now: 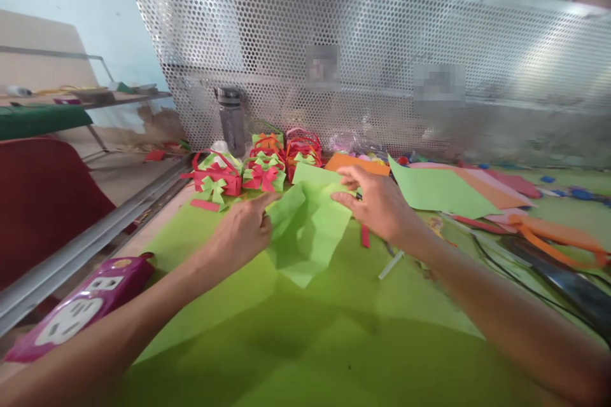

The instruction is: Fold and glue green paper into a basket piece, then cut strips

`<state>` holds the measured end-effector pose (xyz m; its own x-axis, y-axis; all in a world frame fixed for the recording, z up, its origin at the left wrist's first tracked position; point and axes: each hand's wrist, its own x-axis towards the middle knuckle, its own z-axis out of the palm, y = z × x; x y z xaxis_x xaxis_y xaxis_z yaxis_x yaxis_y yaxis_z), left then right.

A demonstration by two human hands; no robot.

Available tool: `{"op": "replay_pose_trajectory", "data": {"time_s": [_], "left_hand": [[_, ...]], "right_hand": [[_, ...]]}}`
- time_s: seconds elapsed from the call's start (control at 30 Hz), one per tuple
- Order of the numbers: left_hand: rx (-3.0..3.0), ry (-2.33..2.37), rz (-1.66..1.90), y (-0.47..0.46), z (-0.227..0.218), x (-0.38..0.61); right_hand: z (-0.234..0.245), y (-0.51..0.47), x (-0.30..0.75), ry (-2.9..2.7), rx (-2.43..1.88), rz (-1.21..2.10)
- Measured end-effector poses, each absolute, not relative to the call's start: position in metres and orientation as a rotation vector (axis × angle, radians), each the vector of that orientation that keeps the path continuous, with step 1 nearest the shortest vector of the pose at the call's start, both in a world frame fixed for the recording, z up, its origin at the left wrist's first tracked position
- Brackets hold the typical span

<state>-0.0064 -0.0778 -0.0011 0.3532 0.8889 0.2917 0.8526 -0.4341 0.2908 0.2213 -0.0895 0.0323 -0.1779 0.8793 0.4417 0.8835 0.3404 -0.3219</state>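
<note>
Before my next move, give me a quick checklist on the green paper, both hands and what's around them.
1. Creased light-green paper between the hands: ok.
2. Left hand at the paper's left side, index finger extended: ok.
3. Right hand gripping the upper right edge firmly: cannot tell; thumb and fingers are there, but the grip is unclear.
4. Area by the right hand free of scraps: not ok; a red paper strip and a whitish strip lie nearby.
5. Water bottle upright, beyond the hands: ok.
</note>
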Motion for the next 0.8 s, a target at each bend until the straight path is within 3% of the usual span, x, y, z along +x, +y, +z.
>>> {"op": "replay_pose_trajectory", "data": {"time_s": [0.2, 0.37, 0.53, 0.8], "left_hand": [[2.427, 1.618, 0.607, -0.081, -0.004, -0.005], [2.307, 1.581, 0.53, -0.086, -0.007, 0.0], [2.33, 1.427, 0.46, -0.099, -0.002, 0.005], [2.119, 1.44, 1.164, -0.087, 0.013, -0.004]], "right_hand": [[0.021, -0.072, 0.23, -1.898, -1.64, -0.108], [0.009, -0.068, 0.226, -1.909, -1.519, 0.414], [0.0, -0.064, 0.223, -1.941, -1.464, 0.512], [-0.003, -0.065, 0.22, -2.046, -1.335, 0.63]]}}
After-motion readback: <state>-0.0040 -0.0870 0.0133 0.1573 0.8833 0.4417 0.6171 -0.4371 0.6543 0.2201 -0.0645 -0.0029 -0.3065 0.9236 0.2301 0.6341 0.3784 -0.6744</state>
